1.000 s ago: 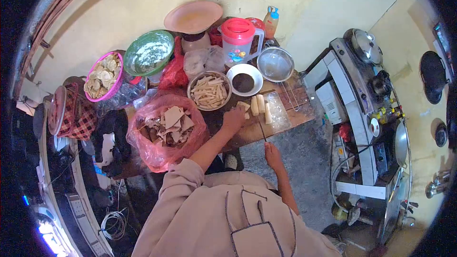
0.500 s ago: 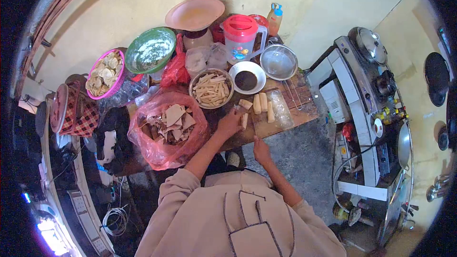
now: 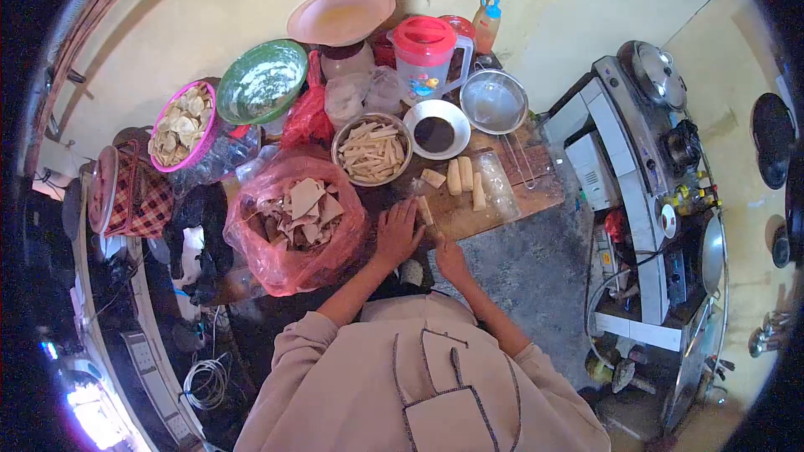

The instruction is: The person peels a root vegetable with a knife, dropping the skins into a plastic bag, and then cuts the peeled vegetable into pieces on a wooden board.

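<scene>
My left hand (image 3: 398,234) lies with its fingers stretched out at the near left edge of the wooden cutting board (image 3: 536,197). Just right of its fingertips is a pale peeled root piece (image 3: 425,211), which looks like cassava. At the board's near edge, my right hand (image 3: 453,259) is closed around what appears to be a knife handle; the blade hardly shows. Farther back on the board are several peeled root pieces (image 3: 454,176) and a short chunk (image 3: 433,177). A metal bowl of cut root sticks (image 3: 371,153) stands beyond my left hand.
Left of my hands sits a pink plastic bag (image 3: 356,238) full of peelings. Behind are a white bowl (image 3: 456,121) of dark liquid, a strainer (image 3: 494,102), a red-lidded pitcher (image 3: 425,63) and a green basin (image 3: 264,79). A stove (image 3: 615,105) stands right.
My left hand has come back left and off the root piece, its fingers now straight. My right hand has shifted slightly left and nearer the root piece. The view has moved slightly.
</scene>
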The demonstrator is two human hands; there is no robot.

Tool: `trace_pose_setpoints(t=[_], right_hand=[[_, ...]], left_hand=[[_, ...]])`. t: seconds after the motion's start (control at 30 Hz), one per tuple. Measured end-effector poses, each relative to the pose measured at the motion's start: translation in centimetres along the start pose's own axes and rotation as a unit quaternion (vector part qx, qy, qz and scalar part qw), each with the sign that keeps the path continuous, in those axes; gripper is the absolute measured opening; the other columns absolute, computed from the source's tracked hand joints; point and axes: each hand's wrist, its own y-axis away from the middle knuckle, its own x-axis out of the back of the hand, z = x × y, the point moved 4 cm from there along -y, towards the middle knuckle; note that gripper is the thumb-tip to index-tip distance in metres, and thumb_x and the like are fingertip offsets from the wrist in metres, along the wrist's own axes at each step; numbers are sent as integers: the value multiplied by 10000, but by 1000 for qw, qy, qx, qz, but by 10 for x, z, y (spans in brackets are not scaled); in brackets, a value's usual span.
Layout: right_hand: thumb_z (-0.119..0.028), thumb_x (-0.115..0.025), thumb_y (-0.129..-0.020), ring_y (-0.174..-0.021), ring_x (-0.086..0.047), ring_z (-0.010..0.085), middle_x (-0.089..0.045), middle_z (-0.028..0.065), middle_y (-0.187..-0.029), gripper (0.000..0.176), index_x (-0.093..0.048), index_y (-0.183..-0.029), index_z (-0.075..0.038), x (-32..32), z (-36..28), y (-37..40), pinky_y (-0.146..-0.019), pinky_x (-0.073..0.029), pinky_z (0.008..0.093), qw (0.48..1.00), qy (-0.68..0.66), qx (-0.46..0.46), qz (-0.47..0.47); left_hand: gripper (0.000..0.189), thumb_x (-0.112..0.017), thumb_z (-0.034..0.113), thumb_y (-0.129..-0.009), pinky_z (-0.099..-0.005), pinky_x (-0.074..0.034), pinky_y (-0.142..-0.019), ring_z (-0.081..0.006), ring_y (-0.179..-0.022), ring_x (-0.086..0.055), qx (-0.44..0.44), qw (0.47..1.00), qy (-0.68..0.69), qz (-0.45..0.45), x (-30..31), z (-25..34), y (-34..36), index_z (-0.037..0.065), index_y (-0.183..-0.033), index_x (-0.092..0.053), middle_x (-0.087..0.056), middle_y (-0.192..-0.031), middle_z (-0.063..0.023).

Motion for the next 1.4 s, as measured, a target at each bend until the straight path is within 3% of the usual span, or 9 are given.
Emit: trace_pose_setpoints(t=[0.17,0.37,0.5,0.67,0.87,0.97,1.17,1.3,1.4], right_hand=[[-347,-265,-912,-851,-507,466,-542,306,-862,441,-490,-1025,15,1,-6,2,-726,-403,515,1000,15,11,-24],[-338,-262,-912,-865,-505,463,-538,311,-873,436,-505,-998,13,-1,-5,-4,-750,-393,518,990,57,-88,-90],[-305,-269,-908,-850,-513,465,-538,317,-867,418,-517,-965,26,1,-12,-8,-736,-397,524,994,87,-30,-57],[-186,-276,-892,-745,-545,439,-554,281,-811,314,-489,-991,23,7,-27,-12,-666,-435,521,990,100,-24,-99],[-183,-294,-898,-720,-555,421,-556,262,-737,277,-494,-921,7,-4,-17,1,-614,-454,493,991,132,5,0],[-281,-284,-911,-806,-521,464,-551,301,-813,388,-519,-938,27,-11,4,-3,-682,-417,526,991,120,-42,-48],[-254,-272,-918,-708,-535,450,-552,280,-759,384,-537,-886,22,1,17,15,-633,-427,519,988,148,49,-8],[-289,-276,-918,-687,-548,438,-555,279,-726,443,-548,-787,36,-5,32,14,-625,-439,504,985,171,-26,-26],[-312,-273,-917,-682,-553,435,-552,280,-686,487,-552,-737,46,1,20,15,-620,-448,495,976,208,-57,-27]], left_hand=[[556,-505,242,-759,-448,-227,-951,-214,-1179,-341,-3,999,-46,-13,1,5,0,83,-1269,-351,-375,-1290,-48],[528,-473,148,-732,-520,-128,-980,-137,-1237,-294,-63,995,-74,-7,-4,6,-5,136,-1254,-395,-370,-1313,15],[496,-465,121,-726,-573,-84,-972,-117,-1236,-304,-60,997,-45,-15,-11,2,-9,143,-1221,-439,-410,-1285,19],[452,-457,143,-737,-582,-54,-983,-120,-1213,-348,-76,996,-37,0,-14,-1,-14,134,-1189,-475,-449,-1253,9],[425,-433,154,-758,-566,-67,-1004,-140,-1215,-351,-110,992,-63,2,-6,2,-14,94,-1177,-480,-461,-1241,-26],[422,-421,146,-765,-561,-75,-1009,-152,-1223,-342,-124,989,-74,-6,-10,4,-12,76,-1177,-475,-460,-1241,-43],[487,-420,124,-746,-588,-73,-988,-173,-1232,-336,-137,989,-45,-32,-13,18,6,66,-1230,-417,-422,-1282,-79],[487,-414,120,-748,-581,-84,-989,-184,-1235,-333,-151,987,-62,-6,-20,16,8,64,-1231,-416,-411,-1291,-81],[459,-384,164,-782,-517,-46,-1027,-153,-1240,-318,-148,986,-79,-15,-15,17,10,54,-1227,-423,-417,-1283,-67]])
